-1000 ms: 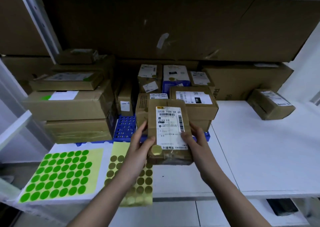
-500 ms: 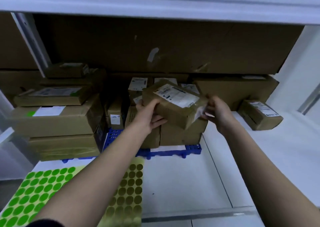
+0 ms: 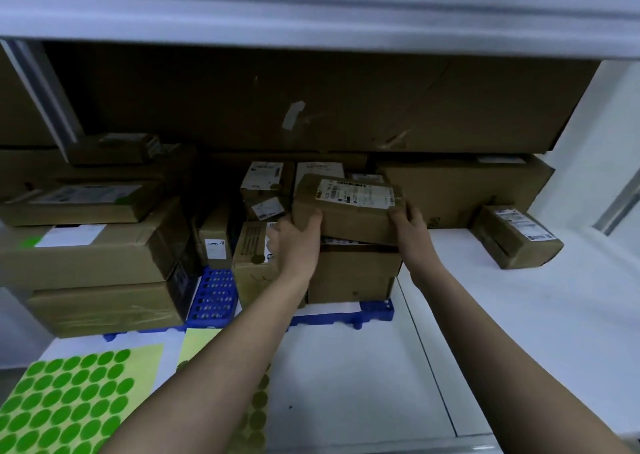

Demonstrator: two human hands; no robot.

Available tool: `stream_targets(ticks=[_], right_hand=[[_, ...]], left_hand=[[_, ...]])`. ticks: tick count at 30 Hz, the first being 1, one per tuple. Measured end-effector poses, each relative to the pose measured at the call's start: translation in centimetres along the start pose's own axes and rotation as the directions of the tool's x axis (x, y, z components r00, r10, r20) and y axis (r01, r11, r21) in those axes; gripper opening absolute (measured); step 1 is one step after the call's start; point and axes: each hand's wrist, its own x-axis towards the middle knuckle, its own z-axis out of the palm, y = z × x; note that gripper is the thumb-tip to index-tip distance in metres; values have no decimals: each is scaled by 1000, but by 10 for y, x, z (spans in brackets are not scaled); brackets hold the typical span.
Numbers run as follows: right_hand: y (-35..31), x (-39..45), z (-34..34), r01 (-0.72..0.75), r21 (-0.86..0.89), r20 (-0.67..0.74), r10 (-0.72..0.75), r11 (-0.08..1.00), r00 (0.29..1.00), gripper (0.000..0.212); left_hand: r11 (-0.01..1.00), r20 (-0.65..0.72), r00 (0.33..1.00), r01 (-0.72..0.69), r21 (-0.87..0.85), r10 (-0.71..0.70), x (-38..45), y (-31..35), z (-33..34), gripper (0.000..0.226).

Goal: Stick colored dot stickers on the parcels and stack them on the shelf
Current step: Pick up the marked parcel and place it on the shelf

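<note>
A small brown parcel (image 3: pixel 349 211) with a white shipping label on top lies on the stack of cardboard parcels (image 3: pixel 353 273) in the middle of the shelf. My left hand (image 3: pixel 298 242) grips its left end and my right hand (image 3: pixel 410 232) grips its right end. A gold dot sticker shows at the label's left edge. A sheet of green dot stickers (image 3: pixel 72 398) lies at the front left of the white shelf board (image 3: pixel 363 384). Beside it, a sheet of gold dot stickers (image 3: pixel 258 408) is mostly hidden by my left forearm.
Larger stacked boxes (image 3: pixel 90 256) fill the left side, standing on a blue plastic pallet (image 3: pixel 214 298). A lone taped parcel (image 3: pixel 516 239) lies at the right. A big cardboard box (image 3: pixel 460 190) stands behind. The upper shelf edge (image 3: pixel 311 21) hangs overhead.
Both hands carried the parcel from over the sticker sheets up and back, turned it flat, and brought it down onto the middle stack. The camera view rose toward the shelf.
</note>
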Motion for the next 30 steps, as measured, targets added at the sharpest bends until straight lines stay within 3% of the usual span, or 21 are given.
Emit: stream_targets(ticks=[6, 10, 15, 17, 19, 21, 23, 26, 28, 30], right_hand=[[16, 6, 1, -26, -148, -48, 19, 989, 999, 74], [23, 12, 0, -19, -128, -53, 13, 992, 998, 59], [27, 16, -4, -26, -8, -9, 26, 1000, 1000, 60], [30, 15, -7, -20, 26, -14, 21, 999, 1000, 60], [32, 15, -13, 6, 40, -54, -4, 999, 999, 56], [35, 16, -26, 14, 48, -98, -9, 999, 995, 51], [40, 21, -42, 19, 35, -143, -13, 999, 990, 49], [46, 34, -79, 30, 11, -211, -27, 999, 977, 48], [50, 44, -104, 13, -24, -244, -18, 1000, 970, 49], [57, 57, -134, -21, -91, -270, -4, 996, 963, 52]], left_hand=[[992, -13, 999, -40, 122, 41, 0, -19, 2, 57], [984, -15, 999, -35, 175, 38, -2, -24, 4, 49], [991, 24, 998, -59, 123, 56, -2, -28, 5, 53], [989, -39, 993, -111, 101, 115, -6, -27, 6, 58], [944, -140, 938, -299, 138, 317, -16, -20, 6, 62], [833, -177, 817, -517, 196, 549, -27, -6, 13, 60], [707, -131, 700, -663, 244, 702, -35, 7, 26, 59], [558, 25, 576, -802, 213, 817, -48, 31, 61, 57], [541, 163, 564, -825, 163, 810, -57, 44, 87, 55], [617, 318, 620, -777, 126, 717, -66, 53, 123, 57]])
